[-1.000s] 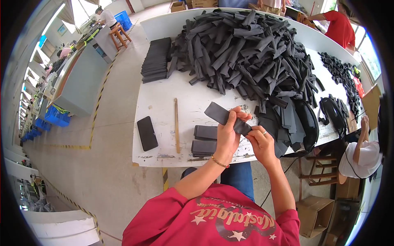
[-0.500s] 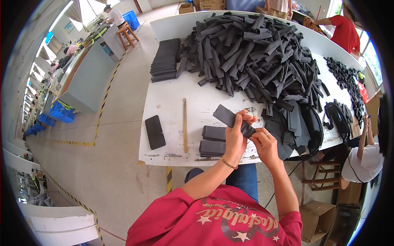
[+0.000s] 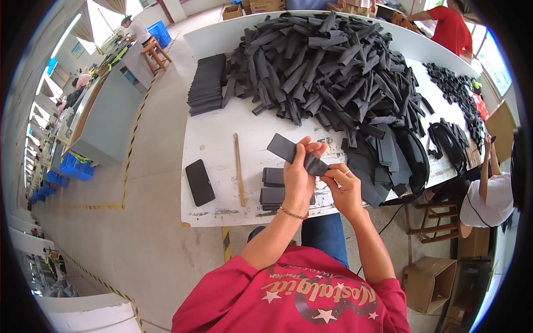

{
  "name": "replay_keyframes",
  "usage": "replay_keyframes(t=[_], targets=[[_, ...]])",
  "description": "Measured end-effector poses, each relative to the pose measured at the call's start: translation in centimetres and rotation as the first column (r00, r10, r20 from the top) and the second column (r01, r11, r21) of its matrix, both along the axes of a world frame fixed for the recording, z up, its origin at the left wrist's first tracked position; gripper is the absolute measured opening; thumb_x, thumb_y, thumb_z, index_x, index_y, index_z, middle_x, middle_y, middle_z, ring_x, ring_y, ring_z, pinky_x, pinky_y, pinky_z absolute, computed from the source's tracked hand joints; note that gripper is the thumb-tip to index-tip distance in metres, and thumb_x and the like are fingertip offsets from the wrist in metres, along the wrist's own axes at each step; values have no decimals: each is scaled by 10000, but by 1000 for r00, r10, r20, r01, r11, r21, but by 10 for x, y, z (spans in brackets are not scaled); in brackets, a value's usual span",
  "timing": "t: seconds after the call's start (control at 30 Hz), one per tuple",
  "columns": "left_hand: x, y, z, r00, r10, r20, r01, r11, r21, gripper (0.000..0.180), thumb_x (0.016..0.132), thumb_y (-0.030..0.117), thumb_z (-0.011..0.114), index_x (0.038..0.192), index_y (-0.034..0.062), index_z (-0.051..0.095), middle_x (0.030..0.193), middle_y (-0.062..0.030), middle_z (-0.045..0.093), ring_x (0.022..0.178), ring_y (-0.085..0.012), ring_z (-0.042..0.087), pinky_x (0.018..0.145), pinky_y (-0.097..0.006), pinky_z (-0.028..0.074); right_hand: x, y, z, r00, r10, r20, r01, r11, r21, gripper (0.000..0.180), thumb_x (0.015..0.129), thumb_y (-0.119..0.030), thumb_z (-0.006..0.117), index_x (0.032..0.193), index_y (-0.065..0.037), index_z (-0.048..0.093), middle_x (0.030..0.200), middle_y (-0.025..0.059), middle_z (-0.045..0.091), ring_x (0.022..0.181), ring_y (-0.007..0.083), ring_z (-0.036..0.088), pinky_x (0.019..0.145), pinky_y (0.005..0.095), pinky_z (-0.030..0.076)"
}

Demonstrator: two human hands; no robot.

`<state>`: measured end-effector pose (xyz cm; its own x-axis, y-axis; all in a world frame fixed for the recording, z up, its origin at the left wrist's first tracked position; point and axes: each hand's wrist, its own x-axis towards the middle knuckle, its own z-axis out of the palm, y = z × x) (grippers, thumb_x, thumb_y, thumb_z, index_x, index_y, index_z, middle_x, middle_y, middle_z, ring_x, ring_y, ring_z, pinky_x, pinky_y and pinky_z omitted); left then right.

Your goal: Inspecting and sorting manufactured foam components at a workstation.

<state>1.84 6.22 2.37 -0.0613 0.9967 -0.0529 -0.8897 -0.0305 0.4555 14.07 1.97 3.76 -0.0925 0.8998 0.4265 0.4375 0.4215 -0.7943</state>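
Observation:
A flat dark grey strip (image 3: 290,151) is held above the near edge of the white table (image 3: 222,139). My left hand (image 3: 300,175) grips its middle with thumb and fingers. My right hand (image 3: 345,188) pinches the strip's right end; a ring shows on one finger. Under my hands lie two small stacks of folded dark pieces (image 3: 273,186). A big heap of loose dark strips (image 3: 327,72) covers the table beyond.
A black phone (image 3: 199,182) and a wooden stick (image 3: 239,169) lie to the left of the stacks. A neat pile of flat dark sheets (image 3: 206,84) sits at the far left. A person in white (image 3: 491,194) stands right, another in red (image 3: 447,25) far right.
The view has shifted slightly; both hands keep working the same strip, which stays held above the stacks.

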Motion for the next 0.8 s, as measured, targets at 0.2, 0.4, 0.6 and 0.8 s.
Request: replay_keyframes(t=[0.2,0.4,0.6,0.8], targets=[[-1,-2,7,999,-2,-49,5,998,65,378,983,264,527,1193,-50,513,996,-158,666,1063,-321,617,1019,-417,445,9,-3,2,960,15,-279,-90,962,-256,140,795,-58,739,873,5,641,1021,73,617,840,155,611,653,260,487],[-2,-5,8,993,37,-110,-22,991,135,370,981,270,532,1180,-42,526,1025,-170,665,1086,-334,612,1035,-432,436,-14,-4,1,850,-229,-475,105,956,-272,229,885,-187,679,877,30,604,1002,71,619,785,111,581,681,255,514],[-11,-12,22,996,-36,-86,50,984,170,409,976,307,535,1221,-19,514,1134,-186,629,1132,-334,583,1021,-447,452,-15,8,-7,760,-228,-609,-44,917,-397,182,910,-159,665,943,19,650,768,-17,617,704,43,530,606,213,452],[-53,-5,15,980,56,-192,-40,995,88,428,984,329,519,1182,-50,525,1154,-208,615,1068,-336,613,986,-469,482,-21,11,9,896,-198,-397,70,946,-315,129,886,-102,685,882,26,665,715,-29,599,666,33,504,604,185,398]])
